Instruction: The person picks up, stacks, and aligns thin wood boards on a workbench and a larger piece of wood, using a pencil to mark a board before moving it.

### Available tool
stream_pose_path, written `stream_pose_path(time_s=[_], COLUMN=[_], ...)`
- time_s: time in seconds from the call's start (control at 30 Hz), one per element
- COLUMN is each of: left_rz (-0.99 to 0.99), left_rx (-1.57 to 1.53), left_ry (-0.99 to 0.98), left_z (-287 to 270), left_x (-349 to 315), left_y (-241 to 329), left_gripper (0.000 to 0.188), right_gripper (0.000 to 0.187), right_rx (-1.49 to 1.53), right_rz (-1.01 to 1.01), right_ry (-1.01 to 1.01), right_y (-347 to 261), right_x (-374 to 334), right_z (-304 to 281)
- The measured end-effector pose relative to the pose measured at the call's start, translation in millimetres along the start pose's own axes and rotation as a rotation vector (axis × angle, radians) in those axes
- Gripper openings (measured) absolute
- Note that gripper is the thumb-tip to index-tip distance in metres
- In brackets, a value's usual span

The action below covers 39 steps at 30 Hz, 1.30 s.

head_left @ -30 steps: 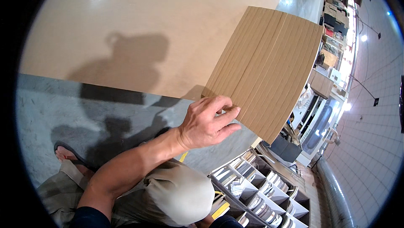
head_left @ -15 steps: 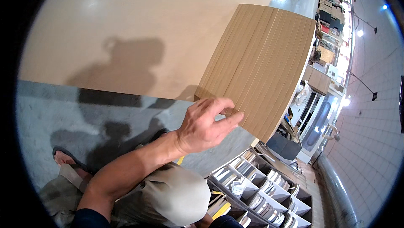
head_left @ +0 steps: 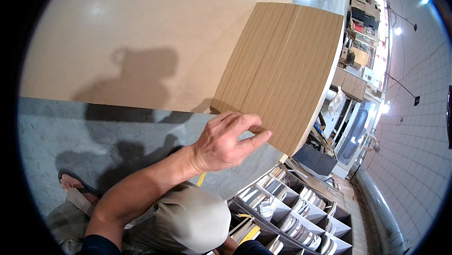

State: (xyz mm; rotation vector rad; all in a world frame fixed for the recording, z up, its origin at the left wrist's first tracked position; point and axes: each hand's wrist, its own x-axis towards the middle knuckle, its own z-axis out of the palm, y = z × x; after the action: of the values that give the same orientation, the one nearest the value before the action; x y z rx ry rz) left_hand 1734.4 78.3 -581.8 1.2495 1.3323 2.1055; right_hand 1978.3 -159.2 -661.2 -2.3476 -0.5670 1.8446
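My left hand reaches in from the lower left, with its back toward me. Thumb and fingers are closed in a pinch at the near end of some long, flat brown wooden strips. Most of the fingertips are hidden, and grey floor shows through the gap between thumb and fingers. The strips lie side by side, flush like one panel, on the right end of a large pale tan board. Of my right arm only a dark sleeve and a bit of skin show at the bottom edge; its hand is out of sight.
Below the strips stands a grey compartment rack with several rolls of edging and flat pieces. A dark grey box and a machine with a glass window are at the right. My bent knee is close under my left arm, above grey floor.
The view has shifted a little, so the strips and board appear farther left. My left hand keeps its pinch and sits slightly farther right along the strips' near end.
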Motion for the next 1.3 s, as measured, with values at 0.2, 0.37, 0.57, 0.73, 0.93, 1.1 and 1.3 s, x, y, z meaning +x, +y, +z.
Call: stream_pose_path(time_s=[0.2,0.37,0.57,0.73,0.93,1.1,1.3], left_rz=[-0.050,-0.070,-0.096,-0.200,-0.148,-0.137,-0.048], left_rx=[-0.054,-0.033,0.069,0.256,0.345,0.363,0.502], left_ry=[-0.024,-0.040,-0.056,-0.217,-0.314,-0.284,-0.228], left_z=[-2.2,-5.8,-15.5,-34.8,-25.1,-17.5,-14.7], left_x=[4.9,8.5,-1.6,-28.1,-22.9,-27.7,-27.2], left_y=[6.6,11.2,6.9,-24.6,-36.8,-34.6,-28.4], left_gripper=[0.044,0.040,0.041,0.054,0.059,0.055,0.049], right_gripper=[0.060,0.060,0.061,0.062,0.032,0.019,0.018], right_rx=[-0.002,-0.008,-0.053,-0.234,-0.243,-0.416,-0.165], right_rz=[0.000,0.005,-0.013,-0.368,-1.018,-1.219,-1.320], right_ry=[0.004,-0.004,-0.028,0.297,0.356,0.431,0.171], right_y=[2.0,5.2,-0.1,-97.5,-261.3,-303.9,-319.5], right_x=[2.7,4.4,11.0,14.2,5.8,12.4,14.6], right_z=[-0.2,3.3,10.3,-3.3,-25.4,-28.9,-15.6])
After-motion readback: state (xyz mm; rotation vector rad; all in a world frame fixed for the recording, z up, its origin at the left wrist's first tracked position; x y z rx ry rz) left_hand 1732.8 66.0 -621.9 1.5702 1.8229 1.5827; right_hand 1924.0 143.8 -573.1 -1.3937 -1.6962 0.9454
